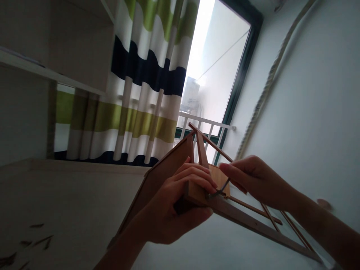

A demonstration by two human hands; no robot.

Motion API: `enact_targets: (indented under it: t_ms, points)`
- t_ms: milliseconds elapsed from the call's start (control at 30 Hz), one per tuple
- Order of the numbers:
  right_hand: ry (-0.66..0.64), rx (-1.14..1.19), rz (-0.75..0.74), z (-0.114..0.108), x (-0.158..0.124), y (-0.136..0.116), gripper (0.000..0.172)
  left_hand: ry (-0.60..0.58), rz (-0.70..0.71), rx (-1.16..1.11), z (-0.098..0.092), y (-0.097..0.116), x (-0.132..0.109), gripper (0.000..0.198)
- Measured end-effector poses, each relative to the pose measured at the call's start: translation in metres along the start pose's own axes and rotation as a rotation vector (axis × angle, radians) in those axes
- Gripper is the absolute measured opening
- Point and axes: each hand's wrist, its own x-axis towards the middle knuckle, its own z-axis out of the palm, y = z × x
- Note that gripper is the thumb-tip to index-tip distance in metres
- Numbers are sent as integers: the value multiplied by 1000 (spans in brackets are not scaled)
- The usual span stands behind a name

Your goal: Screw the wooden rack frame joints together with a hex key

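Observation:
A brown wooden frame (pixel 247 221), made of slats and a flat side panel (pixel 165 165), stands tilted in the middle of the head view. My left hand (pixel 171 202) is wrapped around a block-like wooden corner (pixel 197 193) of it, thumb below and fingers over the top. Pinched in my right hand (pixel 253 180) is a small grey metal wrench (pixel 223 187). Its far end meets the frame just beside my left fingertips. Whatever fastener sits under the wrench's end is too small to make out.
Several small dark pieces (pixel 42 240) lie on the pale surface at lower left. A striped curtain (pixel 143 82) hangs by the window (pixel 216 63), with a white railing (pixel 208 122) below. A wrapped pipe (pixel 270 80) runs along the right wall; a pale shelf (pixel 81 56) is upper left.

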Motion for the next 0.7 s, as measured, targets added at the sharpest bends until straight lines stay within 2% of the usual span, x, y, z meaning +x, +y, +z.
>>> enact_targets:
  t_ms: [167,267,500,600,700]
  points:
    - [0,-72,-41,10,-20,3,37,3,2,4,0,0,0,23]
    - [20,-143,-146,17,-29,1,34,13,11,-1,1,-1,1,23]
    - [301,-716,-569,35,-34,-19,29,23,33,-14,2,-2,1,24]
    - [409,-831,-632,37,-32,-28,32,26,27,-20,2,-3,1,24]
    - [439,-877,-629,33,-32,-35,34,29,39,-28,2,-3,0,24]
